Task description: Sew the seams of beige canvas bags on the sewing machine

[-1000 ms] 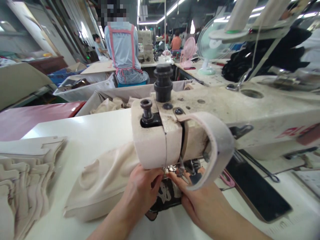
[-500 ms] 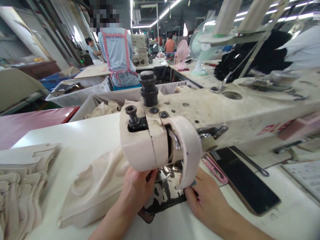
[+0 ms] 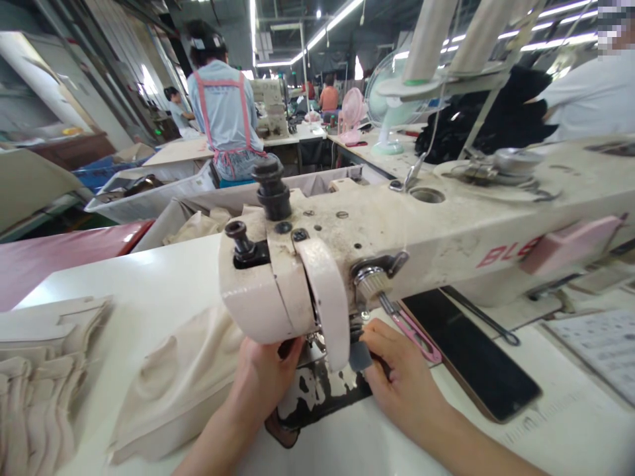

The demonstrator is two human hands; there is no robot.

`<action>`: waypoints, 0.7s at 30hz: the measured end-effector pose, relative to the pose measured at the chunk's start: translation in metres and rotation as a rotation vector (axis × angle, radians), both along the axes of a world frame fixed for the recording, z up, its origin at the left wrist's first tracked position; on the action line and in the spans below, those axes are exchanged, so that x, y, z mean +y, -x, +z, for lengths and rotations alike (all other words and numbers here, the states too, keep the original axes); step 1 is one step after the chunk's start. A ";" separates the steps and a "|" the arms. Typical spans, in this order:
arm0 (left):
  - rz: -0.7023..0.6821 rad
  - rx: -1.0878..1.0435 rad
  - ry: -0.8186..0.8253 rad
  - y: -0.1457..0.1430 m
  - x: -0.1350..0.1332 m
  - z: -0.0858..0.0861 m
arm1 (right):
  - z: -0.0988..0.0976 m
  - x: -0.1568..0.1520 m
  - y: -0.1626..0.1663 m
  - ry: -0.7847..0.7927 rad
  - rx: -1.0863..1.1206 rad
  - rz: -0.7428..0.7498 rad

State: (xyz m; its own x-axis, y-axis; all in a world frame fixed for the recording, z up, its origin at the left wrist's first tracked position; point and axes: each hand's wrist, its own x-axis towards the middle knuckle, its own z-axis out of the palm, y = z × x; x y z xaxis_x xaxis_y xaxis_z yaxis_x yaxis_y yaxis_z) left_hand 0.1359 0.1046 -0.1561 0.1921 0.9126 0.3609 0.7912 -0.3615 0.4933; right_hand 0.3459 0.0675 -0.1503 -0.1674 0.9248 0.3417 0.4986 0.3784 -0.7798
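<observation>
The head of a cream sewing machine (image 3: pixel 268 301) stands in the middle. My left hand (image 3: pixel 265 377) is curled at its left side, with fingertips hidden under the head. Against that hand lies a beige cloth piece (image 3: pixel 171 383); whether the fingers grip it I cannot see. On the right of the needle area, my right hand (image 3: pixel 407 377) is closed in a pinch at a small grey flat piece (image 3: pixel 360 356). Between the hands shows the worn metal bed plate (image 3: pixel 322 390). The needle is hidden behind the white lever guard (image 3: pixel 330 304).
Stacked beige cut pieces (image 3: pixel 44 377) lie at the left. To the right are pink-handled thread snips (image 3: pixel 419 337), a black phone (image 3: pixel 476 357) and a printed sheet (image 3: pixel 595 344). Behind the machine stands a bin (image 3: pixel 169 225) of beige cloth. A co-worker (image 3: pixel 225 112) sits beyond, facing away.
The camera view has shifted, so the machine appears further left. My right hand has drawn away from the lever guard, and more of the grey flat piece shows. My left hand stays beside the head.
</observation>
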 end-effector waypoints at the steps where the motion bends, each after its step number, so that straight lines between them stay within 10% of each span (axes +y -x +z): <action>1: 0.000 -0.007 0.015 0.000 0.000 -0.001 | 0.000 0.000 0.000 0.002 0.000 0.004; 21: 0.019 0.028 0.038 -0.008 -0.005 0.007 | -0.003 -0.002 -0.001 0.005 -0.090 0.037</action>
State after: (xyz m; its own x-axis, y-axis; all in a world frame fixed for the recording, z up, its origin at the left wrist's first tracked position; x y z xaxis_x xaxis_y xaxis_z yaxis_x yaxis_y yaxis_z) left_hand 0.1441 0.1000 -0.1488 0.1842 0.9292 0.3204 0.8114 -0.3277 0.4839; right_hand 0.3473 0.0654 -0.1529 -0.2315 0.9189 0.3194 0.5525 0.3944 -0.7343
